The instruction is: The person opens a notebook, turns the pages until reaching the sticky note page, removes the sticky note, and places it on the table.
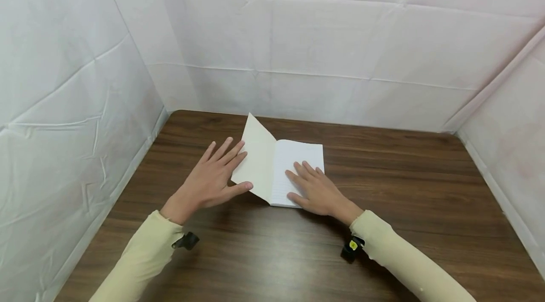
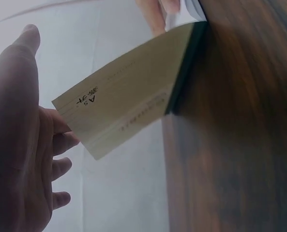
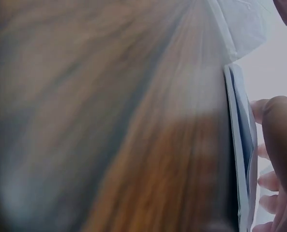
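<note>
Head view: a thin notebook (image 1: 278, 169) lies on the brown table (image 1: 408, 188), between the two hands.
Notebook cover: it stands up, tilted to the left, about halfway open.
Left hand (image 1: 213, 179): fingers straight and flat behind the raised cover, the thumb under its near corner.
Right hand (image 1: 315, 188): fingers straight and spread, pressing flat on the lined page, just right of the fold.
Left wrist view: the tan cover (image 2: 128, 96) shows small print and a dark spine; the left hand's fingers (image 2: 61, 140) are loose and touch its edge.
Right wrist view: blurry; the notebook's edge (image 3: 237, 145) lies flat on the table, with fingertips (image 3: 274, 116) on it.
How far along: I think the opening is begun. The cover is not down flat on the table yet.
</note>
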